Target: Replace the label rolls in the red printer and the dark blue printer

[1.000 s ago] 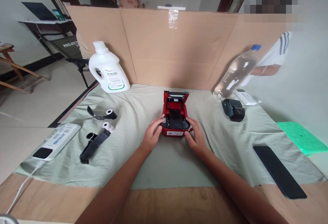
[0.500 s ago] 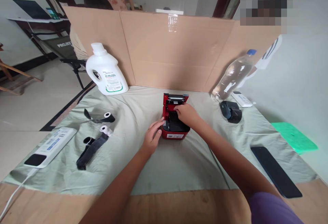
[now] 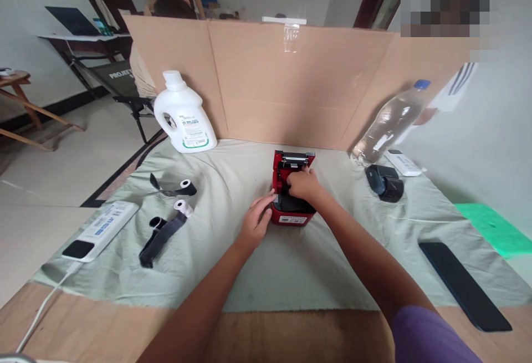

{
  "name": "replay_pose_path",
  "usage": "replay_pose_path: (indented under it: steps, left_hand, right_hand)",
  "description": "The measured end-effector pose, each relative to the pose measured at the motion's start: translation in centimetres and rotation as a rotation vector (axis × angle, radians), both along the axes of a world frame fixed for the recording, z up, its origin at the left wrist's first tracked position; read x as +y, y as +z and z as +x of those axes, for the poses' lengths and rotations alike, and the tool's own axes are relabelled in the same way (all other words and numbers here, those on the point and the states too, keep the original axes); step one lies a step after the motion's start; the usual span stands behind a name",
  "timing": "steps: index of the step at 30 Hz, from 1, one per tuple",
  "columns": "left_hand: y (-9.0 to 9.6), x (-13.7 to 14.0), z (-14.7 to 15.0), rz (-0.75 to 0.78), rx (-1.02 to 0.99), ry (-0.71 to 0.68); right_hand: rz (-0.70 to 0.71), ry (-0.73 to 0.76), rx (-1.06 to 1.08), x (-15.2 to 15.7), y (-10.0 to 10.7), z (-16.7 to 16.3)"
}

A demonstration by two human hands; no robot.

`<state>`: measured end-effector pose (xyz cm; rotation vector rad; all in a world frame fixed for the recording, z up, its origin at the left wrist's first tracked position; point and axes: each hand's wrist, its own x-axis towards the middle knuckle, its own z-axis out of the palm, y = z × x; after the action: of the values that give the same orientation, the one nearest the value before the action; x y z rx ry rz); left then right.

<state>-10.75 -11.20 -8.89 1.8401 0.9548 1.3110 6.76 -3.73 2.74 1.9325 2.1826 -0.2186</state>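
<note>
A small red and black label printer (image 3: 294,220) stands on the cloth in front of me with its lid raised. Against its left side rests my left hand (image 3: 255,222), fingers stretched out and holding nothing. My right hand (image 3: 306,184) reaches into the printer from the right, with its fingers bent down inside the body. Its fingertips are hidden, and whatever they grip is too small or covered to make out. On the left of the cloth lie a black ribbon roll (image 3: 189,188), a white-cored roll (image 3: 183,208) and an unwound dark ribbon strip (image 3: 164,240).
A white detergent bottle (image 3: 187,113) and a clear plastic bottle (image 3: 388,122) stand before a cardboard screen (image 3: 286,86). A white power strip (image 3: 102,231) lies left; a black device (image 3: 384,183) and a phone (image 3: 464,285) lie right. People are behind the screen.
My right hand has shifted slightly toward me and deeper over the printer's opening, its fingers more curled. My left hand stays against the side. The camera view has swung a little left.
</note>
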Motion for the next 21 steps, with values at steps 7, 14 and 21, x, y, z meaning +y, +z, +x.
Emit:
replay_pose_path:
  steps: [7, 14, 21]
  left_hand:
    - [0.1, -0.3, 0.3, -0.008, -0.059, -0.013]
    - [4.6, 0.7, -2.8, -0.084, -0.162, 0.099]
    - [11.9, -1.4, -9.6, -0.199, 0.220, 0.071]
  right_hand:
    - [0.010, 0.075, 0.601, -3.1, 1.8, 4.5]
    - [0.001, 0.108, 1.011, -6.1, 4.2, 1.4]
    - [0.104, 0.374, 1.046, -6.6, 1.9, -7.0]
